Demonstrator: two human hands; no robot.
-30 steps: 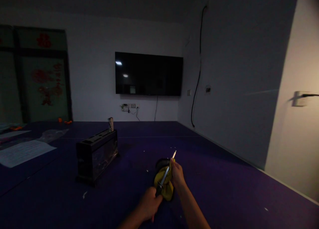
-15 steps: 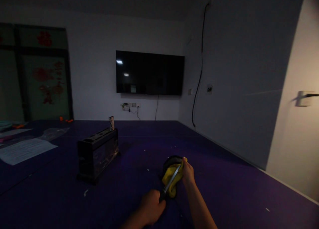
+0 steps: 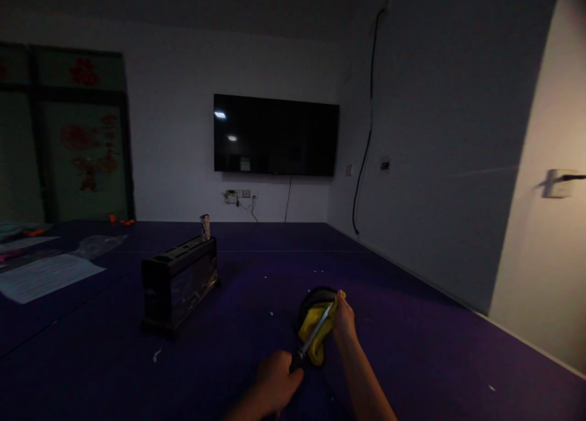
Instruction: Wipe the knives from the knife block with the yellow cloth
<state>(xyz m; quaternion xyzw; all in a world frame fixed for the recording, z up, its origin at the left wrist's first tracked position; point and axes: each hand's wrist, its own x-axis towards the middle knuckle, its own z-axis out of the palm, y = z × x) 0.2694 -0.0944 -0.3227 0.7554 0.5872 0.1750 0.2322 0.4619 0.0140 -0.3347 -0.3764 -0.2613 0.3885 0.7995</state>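
Observation:
My left hand (image 3: 273,381) is closed round the dark handle of a knife (image 3: 314,337), low in the middle of the view. The thin silver blade slants up and to the right. My right hand (image 3: 344,319) pinches a yellow cloth (image 3: 313,329) against the blade near its tip, so the tip is hidden in the cloth. Both hands hang just above the purple floor mat (image 3: 412,323).
A black knife block (image 3: 178,284) with slots on top stands on the mat to the left, one handle (image 3: 204,226) sticking up at its far end. White papers (image 3: 43,274) and clear plastic lie far left. A television (image 3: 276,135) hangs on the back wall.
A second ago the blade tip stuck out bright above the cloth. My right hand has slid the cloth up over the tip, and both hands have shifted slightly to the right.

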